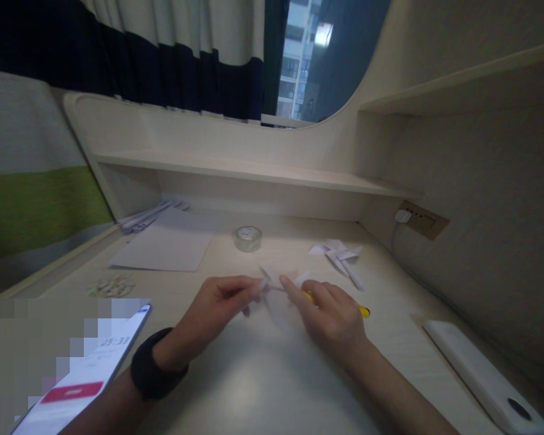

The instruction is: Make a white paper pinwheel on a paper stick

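My left hand (220, 302) and my right hand (329, 314) meet over the desk's middle, both pinching a small folded white paper piece (276, 281). It looks like a pinwheel, though it is blurred. Under my right hand lies a yellow pencil or stick (364, 312), and I cannot tell if the fingers grip it. A black band sits on my left wrist. A finished white paper pinwheel (338, 254) lies on the desk, farther back and to the right.
A roll of clear tape (248, 238) stands behind my hands. A white sheet (167, 244) and paper strips (147, 216) lie back left, small scraps (111, 286) nearer. A phone (86, 374) rests front left, a white remote-like device (485, 377) front right. A wall socket (419, 219) is on the right.
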Tool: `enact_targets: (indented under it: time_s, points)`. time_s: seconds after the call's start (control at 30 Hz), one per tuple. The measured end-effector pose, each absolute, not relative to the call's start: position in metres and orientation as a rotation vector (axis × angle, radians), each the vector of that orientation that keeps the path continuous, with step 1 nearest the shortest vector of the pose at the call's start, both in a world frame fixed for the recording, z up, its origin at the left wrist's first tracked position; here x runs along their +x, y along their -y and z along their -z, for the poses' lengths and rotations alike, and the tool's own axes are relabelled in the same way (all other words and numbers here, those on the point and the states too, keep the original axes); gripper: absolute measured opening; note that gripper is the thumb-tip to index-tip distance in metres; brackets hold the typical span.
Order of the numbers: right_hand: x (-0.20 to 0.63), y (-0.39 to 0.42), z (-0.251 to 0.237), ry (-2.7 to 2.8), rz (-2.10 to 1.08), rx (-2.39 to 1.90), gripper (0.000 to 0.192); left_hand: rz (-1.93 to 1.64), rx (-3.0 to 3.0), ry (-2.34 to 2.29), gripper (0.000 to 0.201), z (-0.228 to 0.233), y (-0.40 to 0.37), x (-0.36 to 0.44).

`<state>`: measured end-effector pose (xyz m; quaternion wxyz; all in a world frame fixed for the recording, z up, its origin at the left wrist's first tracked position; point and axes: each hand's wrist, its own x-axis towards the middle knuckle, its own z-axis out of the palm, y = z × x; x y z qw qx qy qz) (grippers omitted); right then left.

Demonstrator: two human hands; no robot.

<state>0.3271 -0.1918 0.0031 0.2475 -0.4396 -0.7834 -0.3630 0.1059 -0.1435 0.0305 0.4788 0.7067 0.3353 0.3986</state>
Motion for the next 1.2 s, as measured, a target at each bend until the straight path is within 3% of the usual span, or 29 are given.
enact_targets:
  time_s: [0.3, 0.4, 0.5, 0.7, 0.77, 0.83, 1.03, 1.1, 1.2]
  points:
    - [0.309, 0.202, -0.013, 2.174, 1.036, -1.394, 0.043, -1.072, 1.598, -0.961, 0.021, -0.022, 0.142, 0.110]
    - [0.311, 0.202, -0.011, 2.191, 0.920, -1.430, 0.046, -1.078, 1.651, -0.925, 0.019, -0.020, 0.142, 0.109]
    - [0.313, 0.199, -0.005, 2.201, 0.549, -1.492, 0.048, -1.109, 1.714, -0.895, 0.019, -0.017, 0.140, 0.108]
    - [0.305, 0.198, -0.010, 1.939, -0.590, -1.298, 0.037, -1.175, 1.894, -0.843, 0.020, -0.010, 0.139, 0.107]
    - [0.300, 0.199, -0.012, 1.887, -0.769, -1.290, 0.037, -1.191, 1.948, -0.833, 0.020, -0.010, 0.139, 0.106]
    - [0.298, 0.200, -0.009, 1.927, -0.656, -1.328, 0.038, -1.194, 1.957, -0.851, 0.019, -0.010, 0.139, 0.107]
    - [0.301, 0.199, 0.007, 2.121, 0.632, -1.524, 0.047, -1.135, 1.803, -0.937, 0.021, -0.014, 0.138, 0.111]
    - [0.302, 0.197, 0.008, 2.136, 0.777, -1.529, 0.048, -1.095, 1.739, -0.952, 0.023, -0.016, 0.138, 0.112]
    - [0.305, 0.195, 0.006, 2.131, 0.639, -1.557, 0.045, -1.063, 1.669, -0.958, 0.026, -0.020, 0.139, 0.112]
